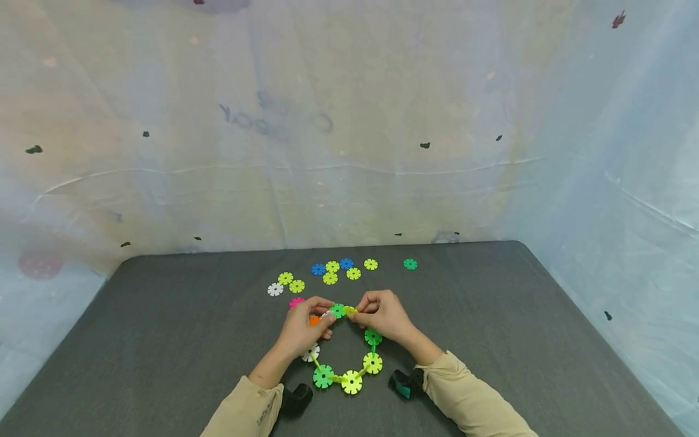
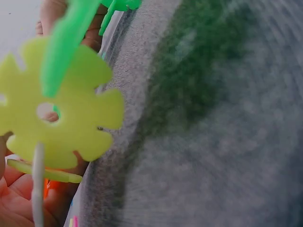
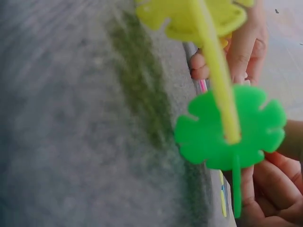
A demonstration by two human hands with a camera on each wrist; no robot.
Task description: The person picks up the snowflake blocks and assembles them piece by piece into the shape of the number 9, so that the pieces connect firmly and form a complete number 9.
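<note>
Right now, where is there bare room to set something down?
Bare table lies between the left edge and the loose white disc and left sleeve, and from the lone green disc and right sleeve to the right edge. It's crowded around the left hand, right hand, disc chain and loose discs beyond.

Free passage on the table, far right — scattered discs in the way beyond the ring.

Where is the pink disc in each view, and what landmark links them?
Head: pink disc left of centre, just beyond the left hand.
Left wrist: probably the pink sliver at bottom left.
Right wrist: probably the pink sliver above and right of centre.
Shared landmark: the chain of joined discs.
</note>
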